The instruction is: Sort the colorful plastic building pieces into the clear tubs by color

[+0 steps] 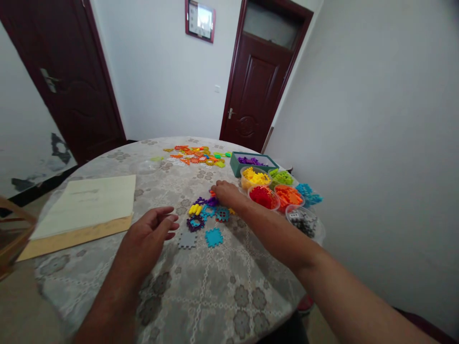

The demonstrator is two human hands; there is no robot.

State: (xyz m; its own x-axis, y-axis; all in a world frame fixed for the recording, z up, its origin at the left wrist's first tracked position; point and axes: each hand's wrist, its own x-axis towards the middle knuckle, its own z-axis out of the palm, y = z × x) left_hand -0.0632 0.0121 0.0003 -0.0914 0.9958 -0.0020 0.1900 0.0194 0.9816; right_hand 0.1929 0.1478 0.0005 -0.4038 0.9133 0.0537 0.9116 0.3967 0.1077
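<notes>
My left hand hovers over the table's near left, fingers stretched and a little apart, holding nothing. My right hand reaches across to the far side of a small group of plastic interlocking pieces. Its fingers are curled down by an orange bit; what they grip is hidden. In the group are a dark purple ring-shaped piece, yellow rounded pieces, a light blue open piece and a teal window-like piece. Closer to me lie a grey square tile and a blue square tile.
Tubs of yellow, red, orange and grey-black pieces stand right, beside a green box of purple pieces. Mixed pieces lie at the back. Paper sheets rest on a board at left.
</notes>
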